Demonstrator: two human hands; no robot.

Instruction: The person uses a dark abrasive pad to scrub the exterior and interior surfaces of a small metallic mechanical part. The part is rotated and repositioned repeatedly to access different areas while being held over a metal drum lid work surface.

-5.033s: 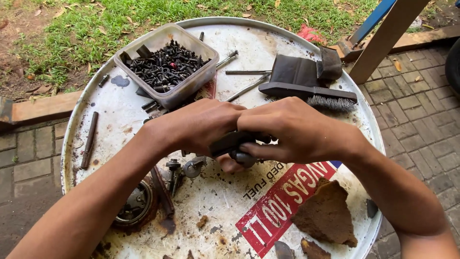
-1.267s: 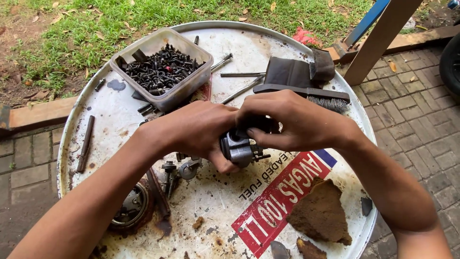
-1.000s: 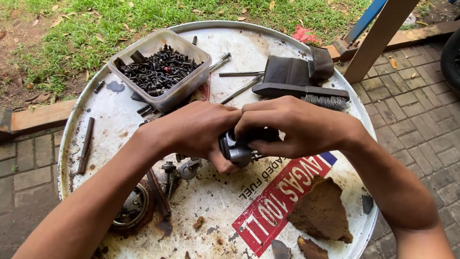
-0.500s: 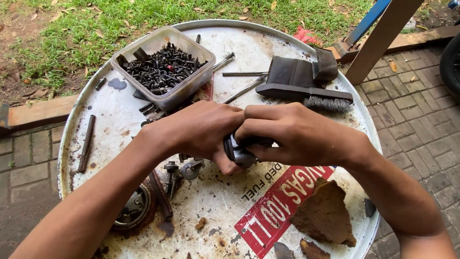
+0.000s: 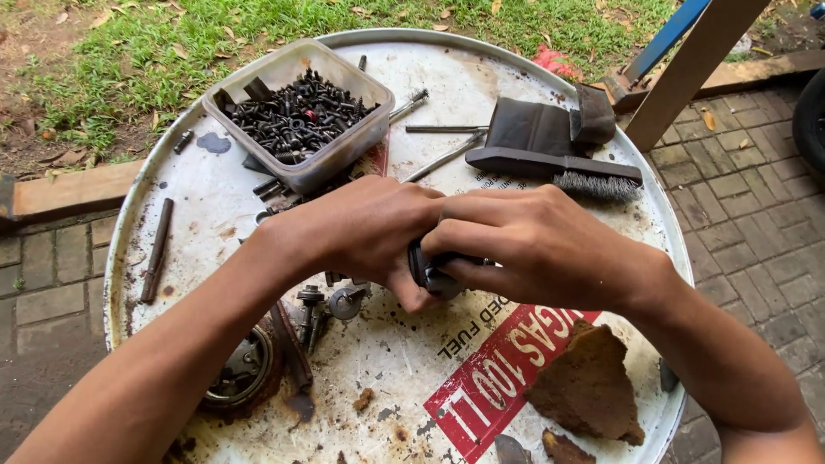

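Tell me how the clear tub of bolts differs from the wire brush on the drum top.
The clear tub is a see-through, boxy container, heaped with small black bolts; the wire brush is dark, long and flat, with grey bristles at one end. The tub lies beyond the left hand, the brush beyond the right hand. Both rest on the drum top.

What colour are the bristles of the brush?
Grey, metallic bristles on a dark brush; head view.

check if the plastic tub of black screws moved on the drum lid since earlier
No. The plastic tub of black screws sits at the same spot by the drum lid rim, near the wire brush.

Dark metal part (image 5: 434,273) mostly hidden by hands, kind unclear
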